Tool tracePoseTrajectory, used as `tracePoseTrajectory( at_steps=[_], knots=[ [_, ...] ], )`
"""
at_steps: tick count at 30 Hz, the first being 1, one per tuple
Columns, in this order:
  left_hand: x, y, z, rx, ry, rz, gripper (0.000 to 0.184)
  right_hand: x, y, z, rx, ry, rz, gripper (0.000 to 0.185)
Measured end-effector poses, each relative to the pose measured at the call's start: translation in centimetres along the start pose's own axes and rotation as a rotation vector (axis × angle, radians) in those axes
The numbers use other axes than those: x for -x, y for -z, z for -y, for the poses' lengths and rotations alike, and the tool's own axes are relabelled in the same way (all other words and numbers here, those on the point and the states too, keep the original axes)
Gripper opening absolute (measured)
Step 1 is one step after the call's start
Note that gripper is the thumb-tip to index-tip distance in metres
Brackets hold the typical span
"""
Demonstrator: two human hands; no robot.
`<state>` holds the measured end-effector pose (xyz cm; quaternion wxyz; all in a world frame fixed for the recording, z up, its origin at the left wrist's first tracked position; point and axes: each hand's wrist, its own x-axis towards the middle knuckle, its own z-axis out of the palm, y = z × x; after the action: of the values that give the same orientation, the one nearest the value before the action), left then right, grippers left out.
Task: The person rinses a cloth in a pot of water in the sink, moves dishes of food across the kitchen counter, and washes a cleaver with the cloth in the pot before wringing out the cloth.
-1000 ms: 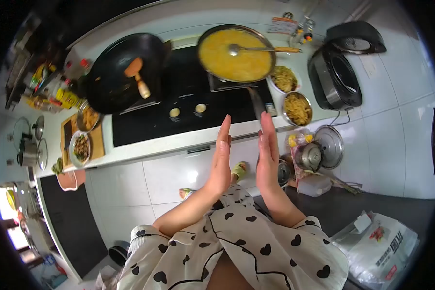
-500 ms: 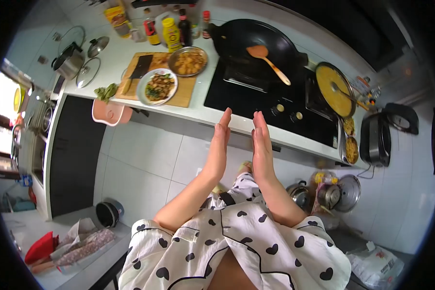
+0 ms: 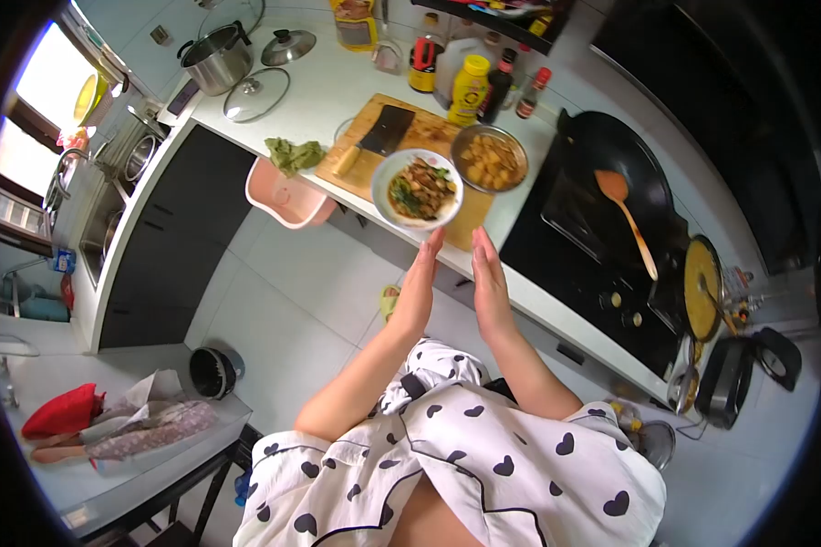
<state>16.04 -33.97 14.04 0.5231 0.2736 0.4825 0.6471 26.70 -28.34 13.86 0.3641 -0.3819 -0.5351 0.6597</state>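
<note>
Bowl (image 3: 382, 190), white and filled with dark pieces and greens, stands upright on the near side of the cutting board (image 3: 477, 211), beside the counter's (image 3: 324, 87) front edge. The left hand (image 3: 417, 287) and right hand (image 3: 491, 287) are flat, fingers extended, holding nothing. Palms face each other across a narrow gap, and the fingers aim at the counter; the left fingertips are nearest the bowl. Whether they touch it cannot be told. Their matched position in front of the torso looks deliberate and, in judgement, keeps both clear of the food.

The bowl, being round, has no long axis; its mouth faces up. The board's length follows the counter front, presumably to give firm footing to the bowl and the steel dish (image 3: 455, 157) at its right end. The cleaver (image 3: 381, 137) lies flat behind the bowl's left side, handle toward the near edge, blade toward the wall, likely for an easy grip. A spatula (image 3: 631, 223) rests in the wok (image 3: 602, 137), its handle directed toward the stove's front, apparently for reach.
</note>
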Motion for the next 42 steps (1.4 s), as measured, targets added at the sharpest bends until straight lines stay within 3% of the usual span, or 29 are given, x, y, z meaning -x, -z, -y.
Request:
tracePoseTrajectory(
  at_steps=[10, 18, 25, 27, 31, 32, 34, 37, 39, 40, 42],
  knots=[
    [-11.1, 9.7, -4.6, -0.062, 0.111, -0.057, 0.068, -13.5, -8.7, -1.5, -0.097, -0.056, 0.001, 0.057],
    [-15.8, 13.7, -6.2, -0.039, 0.197, -0.039, 0.07, -18.4, -12.4, -1.2, -0.065, -0.138, -0.053, 0.055],
    [-21.2, 15.7, -4.2, -0.149, 0.349, 0.14, 0.068, -19.3, -12.0, -3.2, 0.021, -0.022, -0.388, 0.051],
    [-22.3, 16.5, -3.5, -0.215, 0.395, 0.165, 0.065, -18.5, -11.9, -4.2, -0.002, -0.127, -0.666, 0.05],
    [-25.0, 19.0, -0.3, -0.444, 0.384, 0.204, 0.057, -16.4, -11.2, -7.0, -0.032, -0.261, -0.932, 0.053],
    [-25.8, 20.0, 1.1, -0.542, 0.351, 0.252, 0.056, -16.0, -11.6, -7.4, -0.053, -0.212, -1.001, 0.053],
    [-27.3, 22.4, 6.4, -0.727, 0.238, 0.265, 0.05, -15.7, -11.7, -9.4, -0.09, -0.199, -1.093, 0.055],
    [-27.5, 22.3, 4.8, -0.763, 0.182, 0.448, 0.043, -15.5, -12.8, -9.5, -0.136, -0.233, -1.196, 0.054],
    [-27.8, 22.3, 5.7, -0.615, 0.222, 0.467, 0.04, -15.8, -12.4, -12.1, -0.156, -0.255, -1.317, 0.05],
    [-28.0, 22.2, 6.1, -0.538, 0.242, 0.471, 0.039, -15.1, -10.8, -15.4, -0.205, -0.245, -1.154, 0.041],
    [-28.2, 22.0, 6.1, -0.636, 0.225, 0.447, 0.038, -15.5, -11.3, -15.4, -0.28, -0.238, -1.265, 0.041]
  ],
)
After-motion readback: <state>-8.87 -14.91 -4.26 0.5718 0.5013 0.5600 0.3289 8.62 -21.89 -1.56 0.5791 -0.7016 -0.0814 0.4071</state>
